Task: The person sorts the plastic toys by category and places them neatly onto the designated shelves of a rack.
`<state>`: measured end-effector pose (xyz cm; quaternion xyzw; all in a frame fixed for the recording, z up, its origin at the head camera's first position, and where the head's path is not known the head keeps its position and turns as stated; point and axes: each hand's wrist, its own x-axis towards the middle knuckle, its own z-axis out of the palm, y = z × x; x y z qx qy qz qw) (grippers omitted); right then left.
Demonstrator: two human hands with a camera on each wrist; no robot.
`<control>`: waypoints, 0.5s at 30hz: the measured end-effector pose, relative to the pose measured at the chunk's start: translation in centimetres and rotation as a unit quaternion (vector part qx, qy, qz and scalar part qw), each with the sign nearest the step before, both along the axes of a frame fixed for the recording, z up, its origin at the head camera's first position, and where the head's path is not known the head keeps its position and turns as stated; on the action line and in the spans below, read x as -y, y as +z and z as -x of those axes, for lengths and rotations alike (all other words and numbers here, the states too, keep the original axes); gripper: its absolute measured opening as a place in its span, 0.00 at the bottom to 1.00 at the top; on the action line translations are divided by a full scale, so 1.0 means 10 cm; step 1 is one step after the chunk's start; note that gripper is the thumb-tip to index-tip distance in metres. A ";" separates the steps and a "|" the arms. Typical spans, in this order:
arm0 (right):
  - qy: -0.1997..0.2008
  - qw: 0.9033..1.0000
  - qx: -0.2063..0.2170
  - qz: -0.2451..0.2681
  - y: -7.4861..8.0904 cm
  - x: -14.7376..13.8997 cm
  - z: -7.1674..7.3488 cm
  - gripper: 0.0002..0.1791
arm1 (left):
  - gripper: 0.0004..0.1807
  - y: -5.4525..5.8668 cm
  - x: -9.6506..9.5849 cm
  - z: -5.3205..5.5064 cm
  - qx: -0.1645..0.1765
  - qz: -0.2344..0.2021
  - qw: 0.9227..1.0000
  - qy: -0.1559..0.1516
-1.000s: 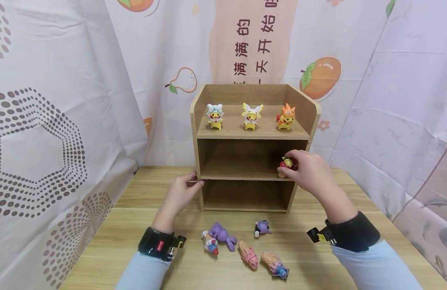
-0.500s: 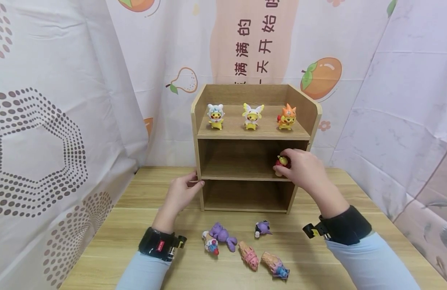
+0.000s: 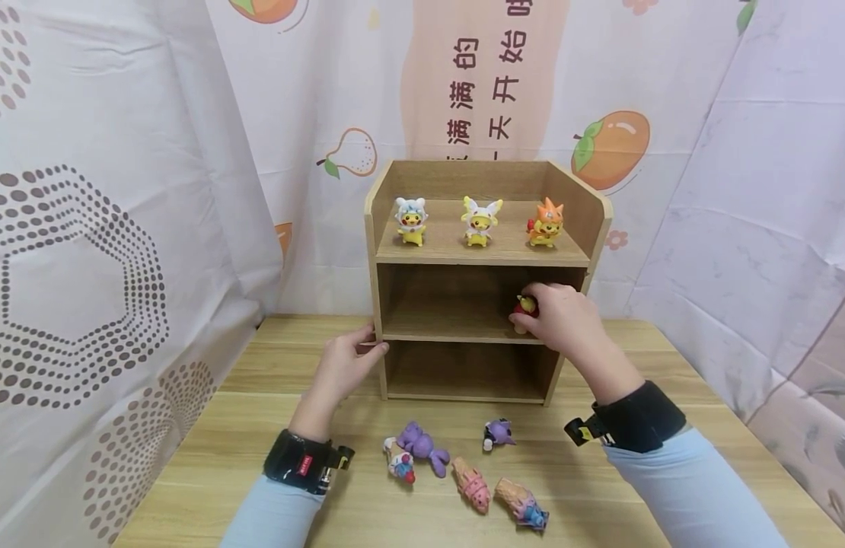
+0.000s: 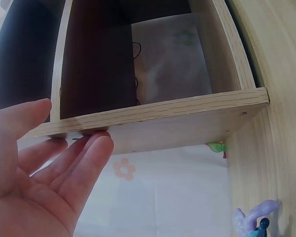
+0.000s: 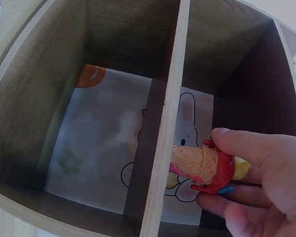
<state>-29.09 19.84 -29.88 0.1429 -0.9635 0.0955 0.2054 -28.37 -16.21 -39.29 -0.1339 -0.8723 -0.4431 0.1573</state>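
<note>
In my right hand I grip an ice cream cone figurine with a waffle base and a red and yellow top. It is inside the right part of the middle compartment of a wooden shelf. Its waffle end overlaps the shelf board in the right wrist view. My left hand holds the shelf's left side panel, with the thumb at the front edge and fingertips against the outer face. On the top level stand a white-hooded, a white-eared and an orange-hooded yellow figurine.
On the table before the shelf lie a purple figure, a small purple-and-black figure, a white-topped cone, a pink cone and a blue-purple cone. A printed curtain hangs behind.
My right hand has moved the cone figurine left within the middle compartment. The left hand keeps its place at the shelf's side, and the view has shifted slightly.
</note>
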 end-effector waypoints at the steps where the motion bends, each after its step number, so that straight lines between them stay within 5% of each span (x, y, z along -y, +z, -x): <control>1: 0.000 1.000 0.002 0.000 0.00 0.00 0.00 0.25 | 0.31 0.00 0.00 0.00 0.000 -0.001 1.000 -0.001; 15: 0.014 0.999 0.033 0.013 0.02 -0.01 -0.01 0.27 | 0.31 0.00 -0.01 0.01 0.000 -0.010 1.000 -0.005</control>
